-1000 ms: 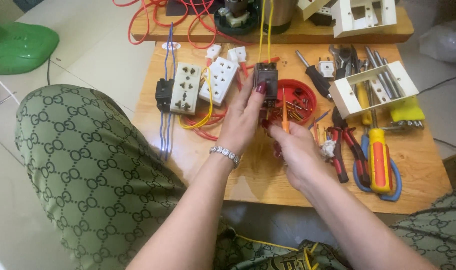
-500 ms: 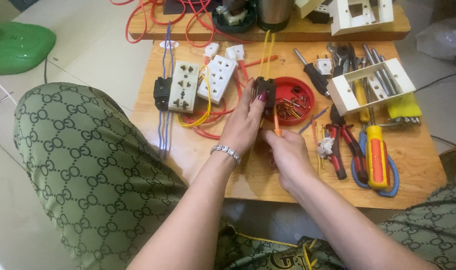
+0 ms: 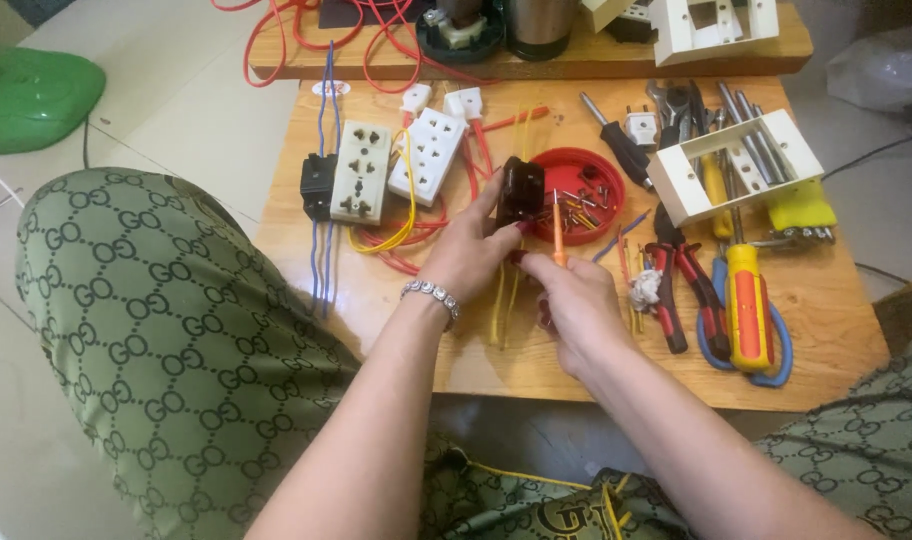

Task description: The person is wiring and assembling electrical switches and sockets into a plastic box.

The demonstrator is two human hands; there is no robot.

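My left hand (image 3: 473,255) grips a small dark brown socket module (image 3: 520,188) upright above the wooden board (image 3: 396,330), with yellow wires (image 3: 504,300) hanging down from it. My right hand (image 3: 573,305) holds a thin orange screwdriver (image 3: 558,230), its tip pointing up just right of the module. Right behind them sits a red round lid (image 3: 579,180) with several small screws and metal bits in it.
White and cream socket plates (image 3: 362,170) with a black module lie at the left among red, yellow and blue wires. Red pliers (image 3: 676,275), a yellow-handled screwdriver (image 3: 748,305) and a white frame (image 3: 736,165) over more tools lie at the right. My green-patterned knee (image 3: 146,330) fills the left.
Both hands have drawn back slightly toward me with the module and screwdriver. The screwdriver now stands closer beside the module.
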